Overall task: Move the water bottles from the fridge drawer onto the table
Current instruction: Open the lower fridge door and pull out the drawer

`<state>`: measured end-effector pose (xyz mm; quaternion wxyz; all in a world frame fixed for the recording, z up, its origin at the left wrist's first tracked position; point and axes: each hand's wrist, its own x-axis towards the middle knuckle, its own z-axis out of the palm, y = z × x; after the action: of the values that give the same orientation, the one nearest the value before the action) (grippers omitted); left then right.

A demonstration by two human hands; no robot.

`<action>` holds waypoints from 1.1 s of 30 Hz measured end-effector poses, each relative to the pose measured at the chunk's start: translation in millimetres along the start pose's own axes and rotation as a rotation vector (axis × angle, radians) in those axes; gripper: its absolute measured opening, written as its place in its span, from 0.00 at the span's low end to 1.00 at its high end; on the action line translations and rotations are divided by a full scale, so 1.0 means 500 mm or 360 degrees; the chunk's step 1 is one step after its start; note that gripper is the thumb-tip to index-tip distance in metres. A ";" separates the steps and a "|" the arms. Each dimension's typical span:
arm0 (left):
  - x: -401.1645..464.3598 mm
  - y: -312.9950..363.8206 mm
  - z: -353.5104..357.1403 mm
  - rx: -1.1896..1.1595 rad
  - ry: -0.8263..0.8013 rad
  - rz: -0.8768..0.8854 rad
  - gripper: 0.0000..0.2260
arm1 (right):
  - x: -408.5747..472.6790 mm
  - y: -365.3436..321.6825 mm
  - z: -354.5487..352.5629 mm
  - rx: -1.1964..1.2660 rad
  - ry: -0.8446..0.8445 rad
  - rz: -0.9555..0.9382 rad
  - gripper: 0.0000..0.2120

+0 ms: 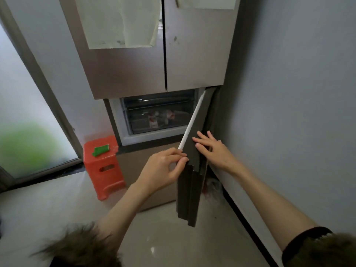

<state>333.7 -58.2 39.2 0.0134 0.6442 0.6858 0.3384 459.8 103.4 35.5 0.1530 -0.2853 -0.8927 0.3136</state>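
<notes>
The lower fridge door (193,151) stands swung wide open toward me, its white seal along the inner edge. Behind it a clear fridge drawer (159,116) sits pushed in, and water bottles (154,120) with red-and-white labels lie inside, seen through its front. My left hand (165,166) pinches the near edge of the open door. My right hand (213,151) rests flat, fingers spread, against the door's outer face. No table is in view.
The upper fridge doors (134,64) are closed, with pale sheets stuck on them. An orange plastic stool (104,164) with a green object (100,150) on top stands left of the fridge. A grey wall (289,112) is close on the right, a frosted glass door (28,122) on the left.
</notes>
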 end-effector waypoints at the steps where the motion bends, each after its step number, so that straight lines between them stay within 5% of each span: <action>1: 0.002 0.018 0.013 -0.0031 -0.0028 0.0036 0.21 | -0.017 0.011 -0.012 -0.0020 0.0014 0.0032 0.18; 12: 0.069 0.179 0.181 -0.0120 -0.0333 0.0302 0.18 | -0.155 0.146 -0.182 -0.0275 0.0203 0.0199 0.17; 17: 0.132 0.198 0.283 0.0085 -0.0526 0.0103 0.25 | -0.184 0.220 -0.259 -0.0549 0.0378 0.0118 0.14; 25: 0.236 0.289 0.418 0.0360 -0.0798 0.0172 0.28 | -0.224 0.331 -0.353 -0.0870 0.0369 0.0165 0.20; 33: 0.341 0.373 0.511 0.0540 -0.0921 0.0163 0.29 | -0.247 0.433 -0.422 -0.1223 0.0075 0.0485 0.27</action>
<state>584.3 197.0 3.2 0.0832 0.7401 0.6669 0.0229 742.4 266.9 43.6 0.0076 -0.4577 -0.8886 -0.0301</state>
